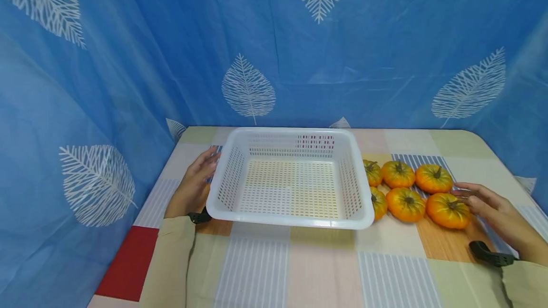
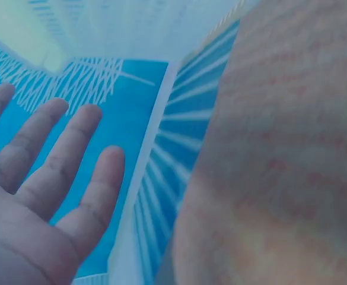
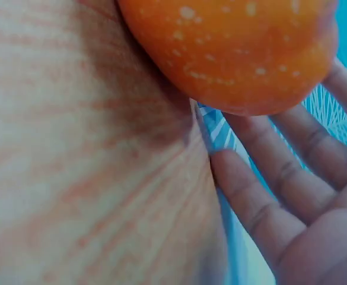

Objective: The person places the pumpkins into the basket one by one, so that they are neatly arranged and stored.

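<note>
A white plastic basket with slotted walls stands on the table, nothing in it. At its left wall is my left hand, fingers relaxed and holding nothing; the left wrist view shows its spread fingers beside the basket. Right of the basket sit several small orange pumpkins with short stems, in two rows. Nearest my right hand is the front right pumpkin; behind it lies the back right pumpkin. In the right wrist view the fingers are loosely extended beside a pumpkin, not curled round it.
The other pumpkins include a front middle one and a back middle one; the leftmost are partly hidden by the basket's rim. A patchwork cloth covers the table. Blue curtain with white leaves hangs behind and at the sides.
</note>
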The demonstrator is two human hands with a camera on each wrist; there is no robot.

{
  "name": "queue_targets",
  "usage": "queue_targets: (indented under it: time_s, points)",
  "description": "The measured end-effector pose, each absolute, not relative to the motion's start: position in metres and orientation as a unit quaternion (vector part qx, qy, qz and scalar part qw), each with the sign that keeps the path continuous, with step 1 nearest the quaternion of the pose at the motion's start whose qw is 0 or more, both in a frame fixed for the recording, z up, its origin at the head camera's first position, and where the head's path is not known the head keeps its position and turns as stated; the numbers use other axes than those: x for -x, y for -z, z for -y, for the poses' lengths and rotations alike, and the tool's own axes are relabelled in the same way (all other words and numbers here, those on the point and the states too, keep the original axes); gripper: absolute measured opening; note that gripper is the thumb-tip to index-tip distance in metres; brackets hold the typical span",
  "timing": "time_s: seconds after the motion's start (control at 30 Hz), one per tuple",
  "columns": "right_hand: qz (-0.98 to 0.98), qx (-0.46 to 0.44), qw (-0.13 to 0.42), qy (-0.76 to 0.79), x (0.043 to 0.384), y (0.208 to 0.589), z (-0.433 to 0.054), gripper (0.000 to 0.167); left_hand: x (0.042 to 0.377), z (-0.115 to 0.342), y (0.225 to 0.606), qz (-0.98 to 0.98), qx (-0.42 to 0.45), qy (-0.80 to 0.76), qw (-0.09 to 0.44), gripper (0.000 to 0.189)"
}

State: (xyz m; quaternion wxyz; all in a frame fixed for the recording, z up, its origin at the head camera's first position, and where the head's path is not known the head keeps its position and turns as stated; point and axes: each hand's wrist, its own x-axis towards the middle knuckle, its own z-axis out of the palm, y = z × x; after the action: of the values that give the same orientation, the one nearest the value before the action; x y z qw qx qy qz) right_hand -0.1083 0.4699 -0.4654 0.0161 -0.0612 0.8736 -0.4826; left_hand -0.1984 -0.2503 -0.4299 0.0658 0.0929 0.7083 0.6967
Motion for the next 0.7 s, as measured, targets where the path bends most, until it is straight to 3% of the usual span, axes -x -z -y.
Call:
queue_targets:
  time_s: [0.33, 0.7]
  points:
    - [-0.770, 0.128, 0.065, 0.622, 0.102, 0.487, -0.484, 0.075, 0.207, 0.243, 0.453, -0.608, -0.144, -0.773, 0.107, 0.068]
    - [-0.833, 0.080, 0.095, 0.539, 0.103, 0.491, -0.477, 0.082, 0.209, 0.237, 0.460, -0.566, -0.200, -0.791, 0.114, 0.059]
